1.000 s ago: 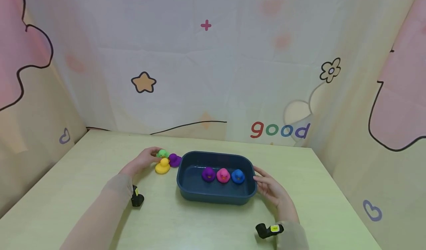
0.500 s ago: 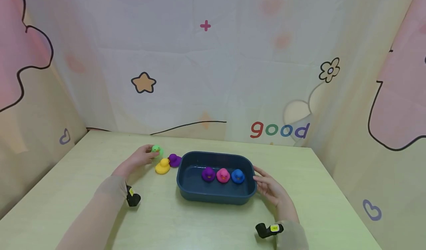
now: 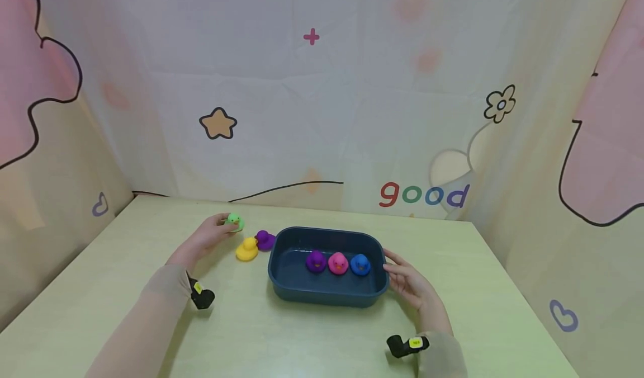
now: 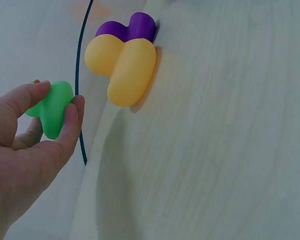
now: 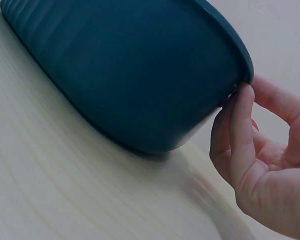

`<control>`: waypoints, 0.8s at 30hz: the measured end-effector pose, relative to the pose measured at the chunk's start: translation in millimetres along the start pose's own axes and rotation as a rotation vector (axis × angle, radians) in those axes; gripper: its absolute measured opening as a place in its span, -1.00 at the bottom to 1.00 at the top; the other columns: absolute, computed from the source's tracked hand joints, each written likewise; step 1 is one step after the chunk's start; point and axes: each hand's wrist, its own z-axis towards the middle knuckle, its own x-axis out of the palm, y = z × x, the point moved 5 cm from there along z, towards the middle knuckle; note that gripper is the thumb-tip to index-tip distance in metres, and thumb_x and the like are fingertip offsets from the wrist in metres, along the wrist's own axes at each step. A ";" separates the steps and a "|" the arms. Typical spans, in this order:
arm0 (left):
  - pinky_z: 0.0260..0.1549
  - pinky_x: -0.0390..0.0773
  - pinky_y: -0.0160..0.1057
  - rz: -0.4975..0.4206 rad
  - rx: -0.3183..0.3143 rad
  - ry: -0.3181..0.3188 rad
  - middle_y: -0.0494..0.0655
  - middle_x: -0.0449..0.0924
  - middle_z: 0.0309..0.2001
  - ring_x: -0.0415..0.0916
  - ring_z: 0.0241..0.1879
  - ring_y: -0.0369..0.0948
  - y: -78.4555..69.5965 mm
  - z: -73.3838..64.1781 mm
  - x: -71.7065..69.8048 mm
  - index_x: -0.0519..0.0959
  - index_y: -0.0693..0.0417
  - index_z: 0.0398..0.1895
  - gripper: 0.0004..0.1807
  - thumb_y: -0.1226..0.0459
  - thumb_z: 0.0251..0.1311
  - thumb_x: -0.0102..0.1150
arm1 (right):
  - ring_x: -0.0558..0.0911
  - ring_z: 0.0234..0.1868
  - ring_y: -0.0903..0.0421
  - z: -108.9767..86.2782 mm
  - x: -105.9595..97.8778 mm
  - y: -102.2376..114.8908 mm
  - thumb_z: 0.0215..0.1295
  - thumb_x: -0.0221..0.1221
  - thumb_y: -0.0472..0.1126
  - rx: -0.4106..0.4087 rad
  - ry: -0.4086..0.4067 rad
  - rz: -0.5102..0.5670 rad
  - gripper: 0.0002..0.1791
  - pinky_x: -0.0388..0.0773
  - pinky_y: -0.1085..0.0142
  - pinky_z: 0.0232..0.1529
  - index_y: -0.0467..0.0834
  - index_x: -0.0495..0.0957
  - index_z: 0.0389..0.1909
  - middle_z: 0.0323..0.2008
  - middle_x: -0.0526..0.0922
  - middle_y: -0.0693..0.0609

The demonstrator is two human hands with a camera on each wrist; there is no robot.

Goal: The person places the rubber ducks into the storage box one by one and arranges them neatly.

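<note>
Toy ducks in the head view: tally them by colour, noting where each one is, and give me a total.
Purple ducks: 2, one in the bin, one outside it
Pink duck: 1, in the bin
Blue duck: 1, in the bin
Yellow duck: 1, outside the bin
Green duck: 1, in the left hand
Total: 6

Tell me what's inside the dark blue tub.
Inside the dark blue tub sit three toy ducks in a row: a purple duck, a pink duck and a blue duck. Whatever lies directly beneath each duck is covered and cannot be seen.
</note>
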 end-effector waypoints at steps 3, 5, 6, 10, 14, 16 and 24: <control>0.36 0.28 -0.08 -0.048 0.011 0.006 0.46 0.07 0.38 0.29 0.30 0.03 -2.6 -1.4 2.1 -0.11 0.51 0.46 -0.32 0.42 0.43 -0.09 | 0.69 -0.35 0.30 0.1 0.4 0.5 0.47 -0.14 -0.47 0.008 0.002 0.016 -0.42 0.61 0.54 -0.22 -0.19 0.04 0.46 -0.20 0.65 0.08; 0.35 0.29 -0.10 -0.072 0.026 0.016 0.44 0.10 0.37 0.37 0.22 -0.07 -5.5 -2.8 5.2 -0.10 0.50 0.46 -0.32 0.42 0.42 -0.07 | 0.69 -0.35 0.29 0.0 1.0 1.0 0.47 -0.14 -0.47 0.005 0.002 0.013 -0.41 0.62 0.54 -0.22 -0.19 0.03 0.47 -0.20 0.65 0.08; 0.35 0.30 -0.10 -0.088 0.031 0.019 0.42 0.13 0.36 0.41 0.17 -0.13 -6.9 -3.3 7.2 -0.09 0.49 0.46 -0.32 0.42 0.42 -0.06 | 0.69 -0.35 0.29 0.1 1.0 1.0 0.47 -0.14 -0.47 0.007 0.002 0.015 -0.42 0.62 0.54 -0.22 -0.19 0.04 0.46 -0.20 0.65 0.08; 0.34 0.32 -0.12 -0.126 0.049 0.042 0.33 0.22 0.29 0.47 -0.02 -0.34 -13.4 -3.5 16.5 -0.07 0.48 0.46 -0.31 0.40 0.41 -0.03 | 0.69 -0.36 0.30 0.0 1.4 1.0 0.47 -0.14 -0.46 0.009 0.008 0.014 -0.42 0.62 0.54 -0.22 -0.19 0.05 0.45 -0.20 0.65 0.09; 0.32 0.33 -0.16 -0.161 0.054 0.071 0.28 0.23 0.28 0.47 -0.04 -0.36 -21.5 -0.8 29.2 -0.08 0.43 0.48 -0.30 0.39 0.42 -0.02 | 0.69 -0.36 0.29 0.4 1.7 0.6 0.47 -0.14 -0.47 0.012 0.014 0.027 -0.43 0.62 0.53 -0.22 -0.18 0.04 0.45 -0.21 0.65 0.08; 0.32 0.33 -0.17 -0.167 0.059 0.087 0.30 0.21 0.31 0.47 0.01 -0.32 -27.2 0.9 37.5 -0.08 0.42 0.49 -0.31 0.39 0.42 -0.03 | 0.69 -0.36 0.29 0.7 1.3 0.4 0.47 -0.15 -0.47 0.012 0.011 0.025 -0.42 0.62 0.53 -0.22 -0.19 0.02 0.46 -0.21 0.65 0.08; 0.38 0.22 -0.06 -0.201 0.052 0.153 0.33 0.15 0.37 0.27 0.35 0.10 -55.6 1.0 81.9 0.03 0.38 0.47 -0.37 0.45 0.39 -0.04 | 0.68 -0.36 0.31 1.3 -0.2 0.0 0.47 -0.15 -0.46 0.023 -0.012 0.014 -0.36 0.61 0.55 -0.23 -0.20 -0.07 0.51 -0.22 0.65 0.10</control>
